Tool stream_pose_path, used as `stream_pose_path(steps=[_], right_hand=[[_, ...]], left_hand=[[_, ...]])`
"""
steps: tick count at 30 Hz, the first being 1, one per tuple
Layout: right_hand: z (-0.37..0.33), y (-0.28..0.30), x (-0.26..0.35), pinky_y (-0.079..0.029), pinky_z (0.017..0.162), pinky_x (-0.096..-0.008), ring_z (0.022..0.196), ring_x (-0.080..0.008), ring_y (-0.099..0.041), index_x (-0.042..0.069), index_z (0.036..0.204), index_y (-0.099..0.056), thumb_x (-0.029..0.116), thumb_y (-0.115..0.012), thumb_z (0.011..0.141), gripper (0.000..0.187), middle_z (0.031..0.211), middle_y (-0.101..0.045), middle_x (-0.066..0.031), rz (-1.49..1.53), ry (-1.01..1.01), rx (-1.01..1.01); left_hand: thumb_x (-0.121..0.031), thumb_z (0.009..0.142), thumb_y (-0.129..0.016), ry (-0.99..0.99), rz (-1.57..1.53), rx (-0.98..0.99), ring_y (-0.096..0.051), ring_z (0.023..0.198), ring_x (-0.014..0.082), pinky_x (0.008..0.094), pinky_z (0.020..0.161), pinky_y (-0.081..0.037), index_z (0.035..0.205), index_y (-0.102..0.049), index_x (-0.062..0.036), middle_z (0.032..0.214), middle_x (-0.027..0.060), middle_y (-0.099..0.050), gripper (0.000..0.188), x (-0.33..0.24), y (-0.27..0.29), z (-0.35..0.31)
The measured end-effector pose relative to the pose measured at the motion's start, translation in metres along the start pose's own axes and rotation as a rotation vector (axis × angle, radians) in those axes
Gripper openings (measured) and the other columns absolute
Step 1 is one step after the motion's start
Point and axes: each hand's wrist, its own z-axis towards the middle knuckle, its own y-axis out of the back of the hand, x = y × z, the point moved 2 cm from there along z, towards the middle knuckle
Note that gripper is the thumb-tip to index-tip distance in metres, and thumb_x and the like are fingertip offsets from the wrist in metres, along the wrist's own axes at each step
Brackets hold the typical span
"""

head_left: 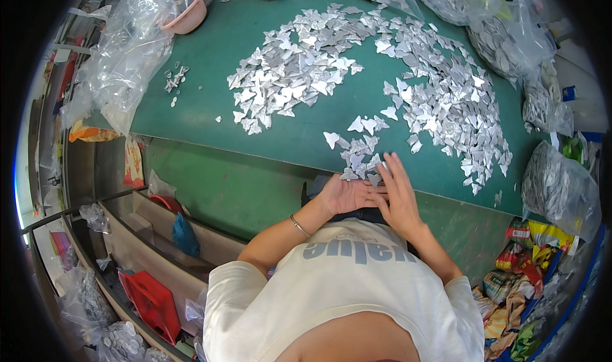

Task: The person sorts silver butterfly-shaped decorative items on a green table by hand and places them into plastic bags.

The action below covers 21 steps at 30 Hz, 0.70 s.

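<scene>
My left hand (347, 195) is palm up at the table's front edge, its fingers stretched toward the right under my other hand. My right hand (400, 199) reaches over the edge with straight fingers, its fingertips beside a small cluster of flat silver butterfly-shaped pieces (358, 153). One or two of these pieces lie right at the edge above my left fingers; whether any rests on the palm I cannot make out. Farther back, the same kind of piece forms a left heap (287, 75) and a larger right heap (452, 101) on the green tabletop (191, 110).
Clear plastic bags (131, 62) and a pink bowl (186, 14) sit at the back left. Filled bags (561, 187) line the right side, with colourful wrappers (510, 285) below. Lower left are a beige drawer (153, 234) and a red plastic basket (152, 304).
</scene>
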Motion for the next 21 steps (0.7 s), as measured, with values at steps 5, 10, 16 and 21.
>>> stream_pose_path(steps=[5, 10, 16, 21], right_hand=[[0.007, -0.009, 0.001, -0.026, 0.106, -0.0509, 0.131, -0.0357, -0.033, 0.001, 0.127, -0.046, 0.013, -0.062, 0.077, 0.054, 0.138, -0.038, -0.0178, -0.090, 0.041, 0.044], [-0.012, -0.018, 0.007, -0.026, 0.106, -0.0517, 0.129, -0.0362, -0.036, 0.003, 0.119, -0.054, 0.009, -0.062, 0.077, 0.044, 0.135, -0.043, -0.0153, -0.028, 0.116, 0.119], [-0.001, -0.017, 0.016, -0.030, 0.104, -0.0486, 0.127, -0.0327, -0.040, 0.001, 0.115, -0.057, 0.015, -0.062, 0.078, 0.039, 0.132, -0.047, -0.0134, 0.082, 0.291, 0.077], [0.017, -0.034, 0.019, -0.034, 0.101, -0.0478, 0.123, -0.0323, -0.044, 0.001, 0.113, -0.058, 0.013, -0.064, 0.076, 0.040, 0.127, -0.051, -0.0149, -0.024, 0.369, 0.139]], left_hand=[[-0.054, 0.092, -0.029, 0.000, 0.028, -0.052, -0.046, 0.120, 0.0365, 0.0487, 0.100, -0.036, 0.130, -0.046, -0.0052, 0.130, 0.0212, -0.048, 0.064, -0.003, 0.014, -0.001], [-0.050, 0.092, -0.032, -0.025, -0.176, 0.075, -0.047, 0.120, 0.0356, 0.0489, 0.102, -0.035, 0.129, -0.046, -0.0058, 0.130, 0.0201, -0.048, 0.060, -0.001, 0.018, -0.002], [-0.045, 0.093, -0.035, 0.024, -0.128, -0.064, -0.049, 0.118, 0.0328, 0.0482, 0.100, -0.039, 0.126, -0.047, -0.0048, 0.131, 0.0189, -0.048, 0.054, -0.007, 0.024, -0.010], [-0.037, 0.094, -0.034, 0.045, -0.154, 0.023, -0.052, 0.116, 0.0304, 0.0462, 0.097, -0.042, 0.128, -0.044, 0.0009, 0.130, 0.0203, -0.047, 0.052, -0.008, 0.038, -0.018]])
